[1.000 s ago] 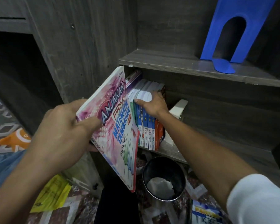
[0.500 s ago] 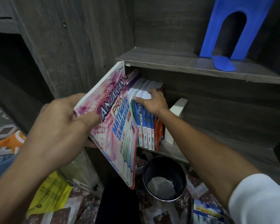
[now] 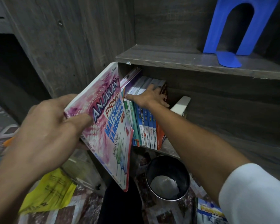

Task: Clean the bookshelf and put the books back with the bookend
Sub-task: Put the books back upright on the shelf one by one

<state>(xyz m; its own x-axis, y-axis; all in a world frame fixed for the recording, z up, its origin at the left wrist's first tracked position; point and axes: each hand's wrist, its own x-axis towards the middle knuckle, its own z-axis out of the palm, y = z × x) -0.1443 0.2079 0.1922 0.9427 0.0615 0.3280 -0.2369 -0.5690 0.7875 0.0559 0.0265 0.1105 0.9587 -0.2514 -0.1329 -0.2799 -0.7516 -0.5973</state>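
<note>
- The left hand (image 3: 44, 126) grips a pink book (image 3: 110, 123). The thumb is clamped across the cover and the fingers are hidden behind it.
- The pink book is tilted, out in front of the lower shelf (image 3: 168, 147), with its top corner at the left end of the row (image 3: 145, 126).
- Change: over the last second the pink book has hardly shifted. The right hand (image 3: 149, 97) has slid deeper along the tops of the row, and its thumb now stretches left towards the pink book.
- The right hand lies spread over the book tops with its fingers fairly straight, pressing and pinching nothing.
- Likely meaning: the right hand is steadying or parting the row to open a slot at the left, so shelving is under way and not done.
- The blue bookend (image 3: 219, 29) stands alone on the upper shelf (image 3: 168, 59), well apart from the books and not yet used.
- Counts: one pink book in hand and four blue spines in the row. There are also green, orange and purple books, but the full total is unclear.
- One white piece (image 3: 180, 105), perhaps a second bookend, leans just right of the row.
- On the floor are one bin (image 3: 168, 164), one yellow sheet (image 3: 50, 189) and one more book (image 3: 208, 212).
</note>
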